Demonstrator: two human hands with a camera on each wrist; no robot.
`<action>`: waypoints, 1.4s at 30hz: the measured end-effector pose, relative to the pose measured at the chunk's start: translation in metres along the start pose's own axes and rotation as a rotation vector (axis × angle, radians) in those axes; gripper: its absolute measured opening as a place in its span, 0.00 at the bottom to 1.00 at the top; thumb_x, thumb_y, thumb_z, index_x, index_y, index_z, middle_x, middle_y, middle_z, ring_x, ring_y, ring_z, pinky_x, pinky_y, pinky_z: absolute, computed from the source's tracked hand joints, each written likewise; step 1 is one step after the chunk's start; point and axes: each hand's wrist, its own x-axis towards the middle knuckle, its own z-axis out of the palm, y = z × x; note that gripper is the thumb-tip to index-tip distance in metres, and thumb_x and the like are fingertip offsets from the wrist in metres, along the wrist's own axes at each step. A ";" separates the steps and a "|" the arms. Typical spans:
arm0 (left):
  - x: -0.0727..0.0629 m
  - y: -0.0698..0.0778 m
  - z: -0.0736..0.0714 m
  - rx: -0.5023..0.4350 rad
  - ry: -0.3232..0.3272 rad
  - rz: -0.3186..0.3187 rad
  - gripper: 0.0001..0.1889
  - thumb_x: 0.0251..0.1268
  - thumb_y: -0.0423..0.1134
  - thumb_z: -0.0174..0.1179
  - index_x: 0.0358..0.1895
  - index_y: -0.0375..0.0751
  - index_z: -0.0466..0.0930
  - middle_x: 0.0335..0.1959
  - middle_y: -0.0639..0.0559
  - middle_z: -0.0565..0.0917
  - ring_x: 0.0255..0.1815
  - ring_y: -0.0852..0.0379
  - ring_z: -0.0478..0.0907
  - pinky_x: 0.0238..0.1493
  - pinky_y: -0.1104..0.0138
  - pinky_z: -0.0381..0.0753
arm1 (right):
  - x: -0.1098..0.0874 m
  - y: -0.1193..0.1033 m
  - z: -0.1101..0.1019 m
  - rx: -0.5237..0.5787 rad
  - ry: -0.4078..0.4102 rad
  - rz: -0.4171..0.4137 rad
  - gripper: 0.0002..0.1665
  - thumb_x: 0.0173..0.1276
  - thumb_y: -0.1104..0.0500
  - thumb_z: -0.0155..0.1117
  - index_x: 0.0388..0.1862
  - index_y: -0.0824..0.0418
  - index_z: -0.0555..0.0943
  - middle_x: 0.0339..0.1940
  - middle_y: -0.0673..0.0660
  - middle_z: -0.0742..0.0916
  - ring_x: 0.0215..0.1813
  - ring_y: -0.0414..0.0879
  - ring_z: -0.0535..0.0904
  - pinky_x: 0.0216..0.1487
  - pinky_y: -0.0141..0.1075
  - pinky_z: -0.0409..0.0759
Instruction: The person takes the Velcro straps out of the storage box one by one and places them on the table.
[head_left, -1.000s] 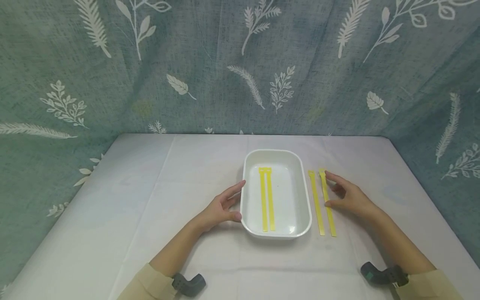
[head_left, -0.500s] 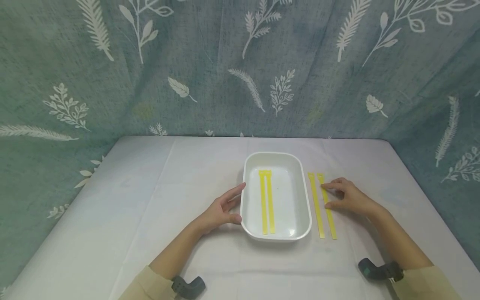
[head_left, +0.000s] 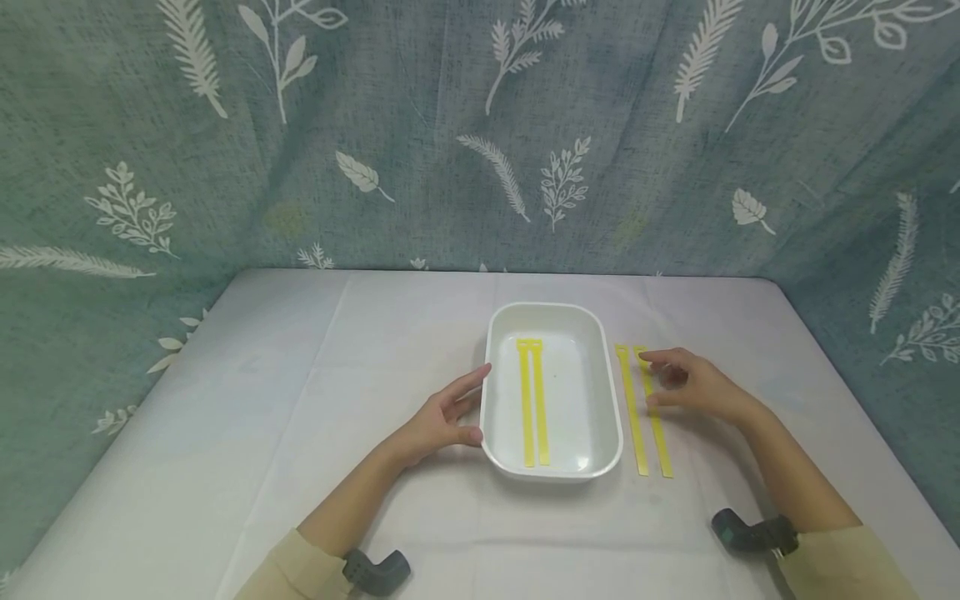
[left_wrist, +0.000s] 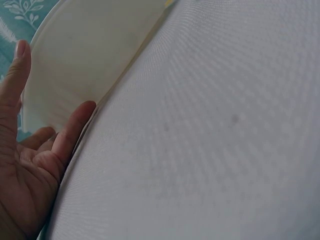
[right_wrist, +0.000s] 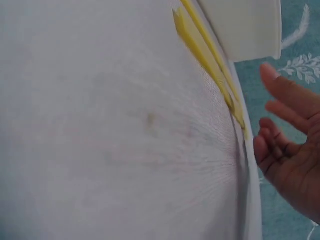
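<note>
We find the left hand [head_left: 441, 423] spread against the white rectangular plastic tray [head_left: 585, 379] at nine o'clock, the right hand [head_left: 696, 385] half-open, empty, over the outer flat yellow strip [head_left: 659, 437] at three, best pinched mid-length.

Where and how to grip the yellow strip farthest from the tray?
Probably by the long edges of the outer strip, pinched near mid-length, with the right hand coming from above and the right. It lies flat, long and narrow; the neighbouring strip crowds its left side, between it and the tray.
</note>
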 end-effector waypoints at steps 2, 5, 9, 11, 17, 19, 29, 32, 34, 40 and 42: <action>0.000 0.000 0.000 -0.001 -0.005 0.004 0.54 0.44 0.48 0.74 0.75 0.51 0.51 0.77 0.52 0.47 0.75 0.41 0.47 0.61 0.57 0.73 | 0.002 -0.004 -0.003 0.034 -0.002 -0.040 0.43 0.51 0.51 0.76 0.65 0.61 0.71 0.52 0.62 0.79 0.48 0.52 0.73 0.48 0.38 0.76; 0.001 -0.001 -0.001 -0.003 -0.006 0.004 0.54 0.43 0.48 0.74 0.75 0.51 0.51 0.77 0.52 0.47 0.76 0.41 0.47 0.61 0.57 0.73 | 0.007 -0.009 -0.006 0.100 -0.013 -0.082 0.42 0.52 0.54 0.76 0.65 0.62 0.71 0.51 0.62 0.79 0.45 0.49 0.73 0.42 0.31 0.75; 0.002 -0.001 -0.001 0.011 -0.004 -0.006 0.53 0.44 0.48 0.74 0.75 0.54 0.52 0.77 0.53 0.47 0.76 0.42 0.47 0.62 0.58 0.72 | 0.012 -0.019 -0.011 0.183 -0.032 -0.104 0.41 0.54 0.56 0.74 0.66 0.61 0.70 0.50 0.63 0.78 0.43 0.48 0.73 0.39 0.29 0.75; 0.003 -0.001 -0.001 0.027 -0.002 -0.007 0.52 0.44 0.48 0.74 0.74 0.57 0.53 0.77 0.54 0.47 0.76 0.43 0.48 0.63 0.58 0.71 | 0.015 -0.025 -0.015 0.205 -0.042 -0.110 0.41 0.55 0.57 0.74 0.67 0.62 0.69 0.50 0.64 0.77 0.42 0.46 0.73 0.38 0.29 0.76; 0.006 0.000 -0.002 0.042 -0.002 -0.010 0.50 0.44 0.47 0.74 0.73 0.60 0.54 0.77 0.55 0.47 0.76 0.44 0.48 0.65 0.58 0.69 | 0.027 -0.046 -0.031 0.253 -0.069 -0.151 0.39 0.56 0.60 0.72 0.66 0.61 0.69 0.47 0.67 0.75 0.41 0.44 0.73 0.37 0.29 0.77; 0.006 0.000 -0.002 0.036 -0.003 -0.010 0.52 0.44 0.48 0.74 0.74 0.58 0.53 0.77 0.54 0.47 0.76 0.43 0.47 0.64 0.58 0.70 | 0.032 -0.051 -0.033 0.259 -0.072 -0.160 0.38 0.57 0.60 0.72 0.66 0.61 0.70 0.46 0.67 0.75 0.40 0.45 0.73 0.37 0.29 0.77; 0.005 0.000 0.000 0.008 -0.006 -0.019 0.54 0.42 0.48 0.75 0.75 0.54 0.52 0.77 0.53 0.46 0.76 0.43 0.47 0.62 0.61 0.72 | 0.046 -0.065 -0.033 0.326 -0.128 -0.158 0.37 0.58 0.60 0.71 0.67 0.62 0.69 0.44 0.66 0.75 0.39 0.45 0.72 0.38 0.31 0.78; 0.003 -0.001 0.001 -0.013 -0.005 -0.020 0.54 0.42 0.47 0.75 0.75 0.53 0.52 0.77 0.53 0.47 0.76 0.42 0.47 0.61 0.59 0.73 | 0.050 -0.069 -0.035 0.351 -0.154 -0.159 0.37 0.59 0.60 0.70 0.67 0.63 0.68 0.42 0.64 0.75 0.38 0.44 0.72 0.39 0.32 0.78; 0.003 -0.002 0.002 -0.029 -0.010 -0.016 0.54 0.43 0.45 0.75 0.75 0.52 0.51 0.77 0.52 0.46 0.76 0.43 0.46 0.60 0.58 0.74 | 0.053 -0.072 -0.036 0.367 -0.171 -0.156 0.37 0.60 0.61 0.69 0.67 0.64 0.68 0.41 0.62 0.76 0.37 0.44 0.72 0.40 0.32 0.78; 0.002 -0.001 0.002 -0.039 -0.010 0.005 0.53 0.45 0.43 0.74 0.75 0.50 0.51 0.77 0.51 0.47 0.76 0.41 0.46 0.60 0.58 0.74 | 0.064 -0.082 -0.036 0.410 -0.196 -0.135 0.37 0.61 0.59 0.68 0.68 0.62 0.67 0.39 0.57 0.77 0.38 0.44 0.72 0.41 0.31 0.78; 0.002 -0.001 0.001 -0.030 -0.003 0.003 0.53 0.44 0.44 0.75 0.75 0.51 0.51 0.77 0.51 0.47 0.76 0.41 0.46 0.60 0.59 0.74 | 0.069 -0.085 -0.032 0.438 -0.203 -0.129 0.38 0.61 0.59 0.68 0.69 0.62 0.66 0.40 0.57 0.77 0.39 0.45 0.72 0.43 0.33 0.78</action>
